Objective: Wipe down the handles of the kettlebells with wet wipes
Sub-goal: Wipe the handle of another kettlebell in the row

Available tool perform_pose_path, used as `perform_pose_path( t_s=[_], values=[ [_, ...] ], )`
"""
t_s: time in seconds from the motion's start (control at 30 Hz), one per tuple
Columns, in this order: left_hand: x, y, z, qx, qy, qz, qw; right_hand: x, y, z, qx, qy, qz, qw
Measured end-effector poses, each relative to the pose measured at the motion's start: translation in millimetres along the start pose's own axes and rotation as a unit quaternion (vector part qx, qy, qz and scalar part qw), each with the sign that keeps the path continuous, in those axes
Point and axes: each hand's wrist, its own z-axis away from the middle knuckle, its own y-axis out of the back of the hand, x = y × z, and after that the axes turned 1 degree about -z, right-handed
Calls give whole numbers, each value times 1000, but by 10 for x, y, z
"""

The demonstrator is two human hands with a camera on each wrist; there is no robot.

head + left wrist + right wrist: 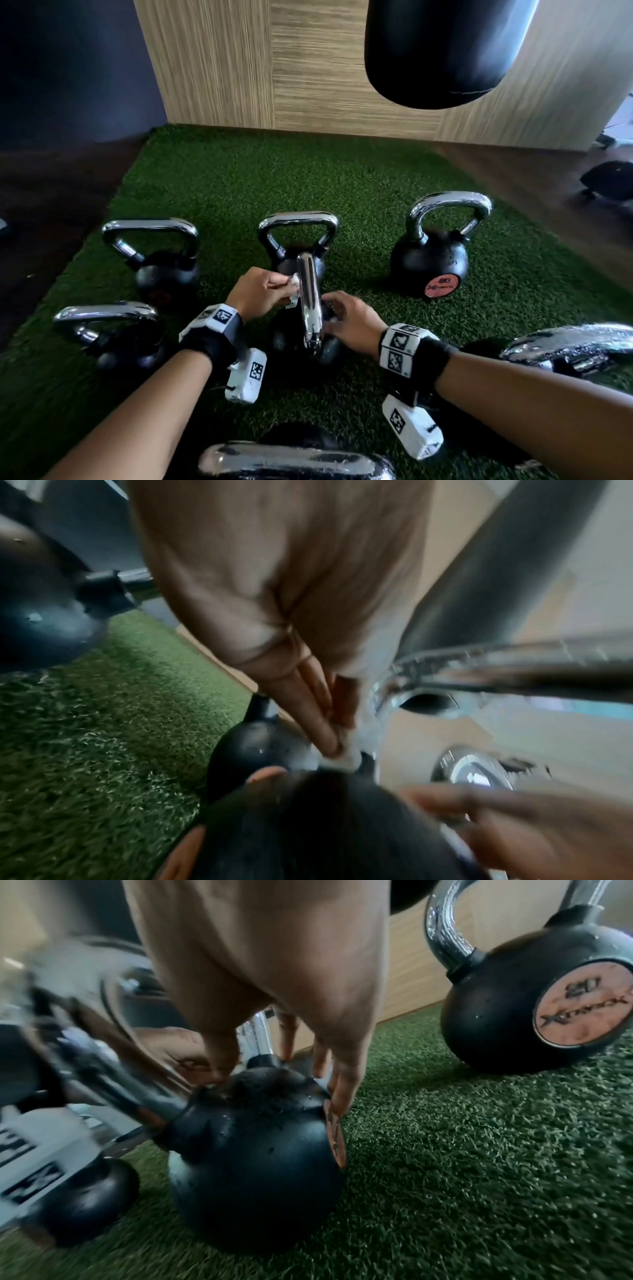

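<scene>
A black kettlebell (308,346) (260,1145) stands on the turf in the middle, its chrome handle (310,301) (479,666) seen edge-on. My left hand (286,291) (337,748) pinches a white wet wipe (294,283) (344,761) against the left side of that handle, low near its far leg. My right hand (330,320) (281,1080) rests on the ball's right shoulder. Its fingers (339,1096) lie straight down the side by the orange label, and the thumb touches the top near the handle's base.
Several more chrome-handled kettlebells ring the middle one: back left (161,263), back centre (298,236), back right (430,263) (520,1010) with an orange "20" label, front left (109,335), front right (568,346), nearest (294,460). A black punching bag (442,51) hangs above at the right. Behind stands a wooden wall (239,68).
</scene>
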Motion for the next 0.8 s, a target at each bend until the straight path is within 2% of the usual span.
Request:
perform_pose_path(
  t_s=[0.07,0.17,0.3,0.5,0.57,0.63,0.73,0.8],
  values=[
    [16,-62,33,52,-8,-28,998,-28,-64,-73,-47,-1,-47,998],
    [78,-62,-14,78,19,-14,997,37,-119,-102,-64,36,-131,989],
    [128,-33,-74,120,6,142,983,62,-130,-104,-61,55,-128,988],
    [104,-99,-65,90,24,162,982,114,-146,-116,-49,63,-110,991],
    [136,-32,-66,98,-7,179,979,116,-147,-121,-48,63,-110,991],
    [167,56,-57,110,-44,141,983,124,-153,-122,-49,65,-112,990],
    [196,128,38,69,-47,180,980,139,-157,-113,-45,71,-112,990],
    [186,206,100,39,-69,169,982,159,-164,-120,-48,68,-119,989]
  ],
)
